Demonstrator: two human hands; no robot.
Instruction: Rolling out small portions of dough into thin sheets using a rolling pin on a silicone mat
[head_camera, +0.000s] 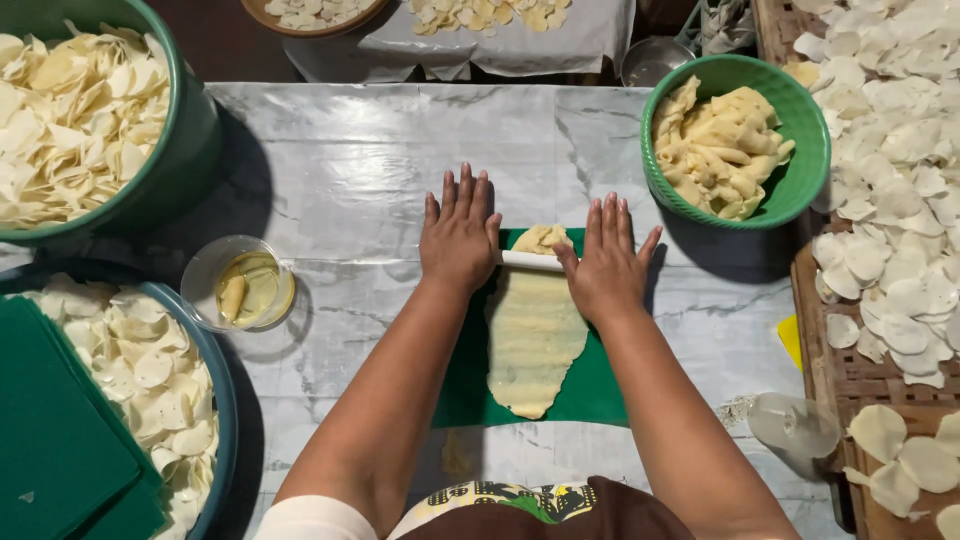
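A long, thin sheet of pale yellow dough (533, 340) lies on a green mat (590, 395) in the middle of the table. A white rolling pin (530, 261) lies across its far end, where a thicker lump of dough (541, 238) still shows. My left hand (459, 233) presses flat on the pin's left end, fingers stretched out. My right hand (607, 262) presses flat on the right end in the same way.
A green bowl (806, 120) of dough pieces stands at the right. Round flat discs cover a woven tray (880, 200). Two large basins (190, 140) (222, 400) of discs stand left, with a small clear cup (240, 285) of oil between them and the mat.
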